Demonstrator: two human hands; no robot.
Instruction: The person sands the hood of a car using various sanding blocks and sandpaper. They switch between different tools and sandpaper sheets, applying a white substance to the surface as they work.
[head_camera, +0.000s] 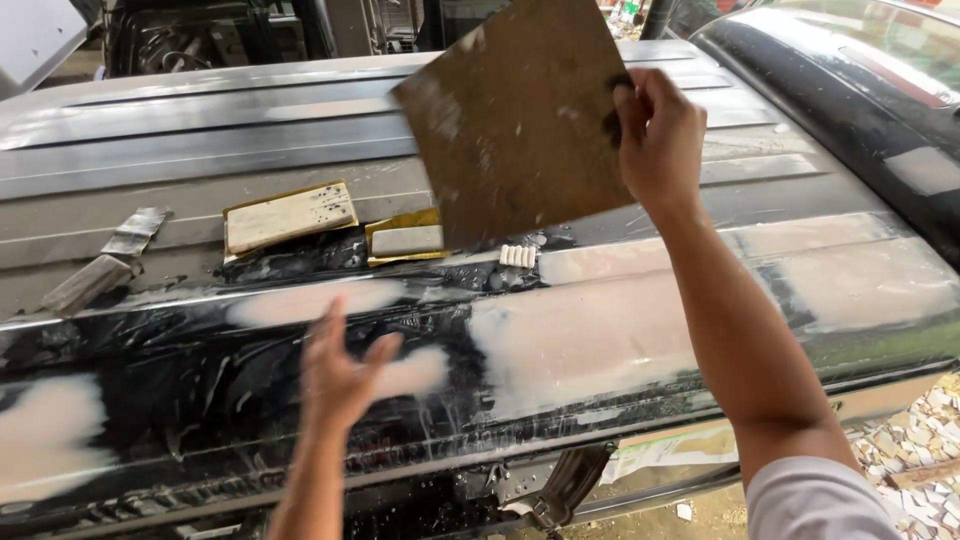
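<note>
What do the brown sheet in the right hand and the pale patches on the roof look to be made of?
Brown sheet: probably stiff, matte abrasive paper; stays flat, smeared white. Pale patches: likely body filler, dull and chalky against the glossy black vehicle roof.

You are looking down on a ribbed grey vehicle roof (200, 130) in flat daylight. Its near edge is glossy black, wet, and blotched with pale filler patches (580, 335). On the roof lie two worn sanding blocks (95, 280), a yellow-edged board (290, 215) and a smaller yellow-edged pad (405, 240), just beside each other. At upper right a dark second car (850, 90) stands close by. Below right, the ground shows broken pale rubble (920, 445).
</note>
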